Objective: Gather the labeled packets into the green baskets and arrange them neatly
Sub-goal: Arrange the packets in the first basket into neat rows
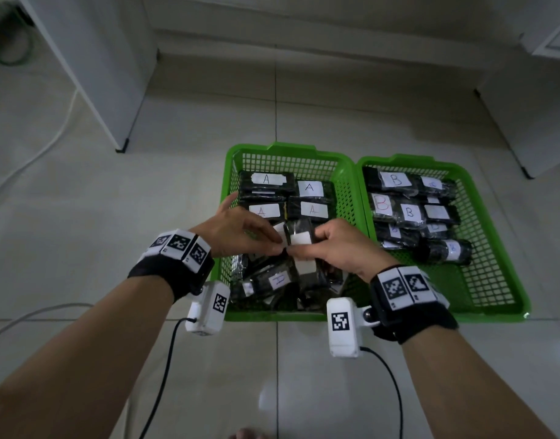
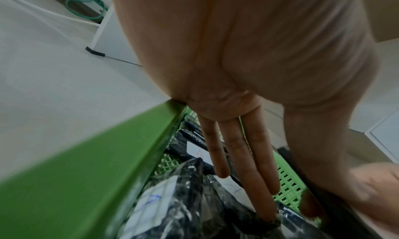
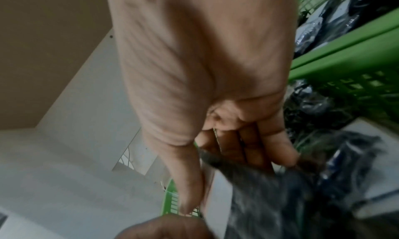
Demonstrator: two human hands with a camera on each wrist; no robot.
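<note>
Two green baskets stand side by side on the tiled floor. The left basket (image 1: 288, 150) holds black packets labelled A (image 1: 310, 188) in rows at the back and a loose heap (image 1: 278, 280) at the front. The right basket (image 1: 399, 160) holds packets labelled B (image 1: 396, 180). Both hands are over the left basket on one black packet with a white label (image 1: 300, 239). My left hand (image 1: 269, 240) pinches its left edge, the other fingers (image 2: 244, 157) straight. My right hand (image 1: 308, 248) grips the packet (image 3: 259, 191) between thumb and curled fingers.
A white cabinet leg (image 1: 122, 147) stands at the left and another white unit (image 1: 526, 172) at the right. A white cable (image 1: 34, 153) runs over the floor on the left. Black cables hang from the wrist cameras. Bare tiles lie in front of the baskets.
</note>
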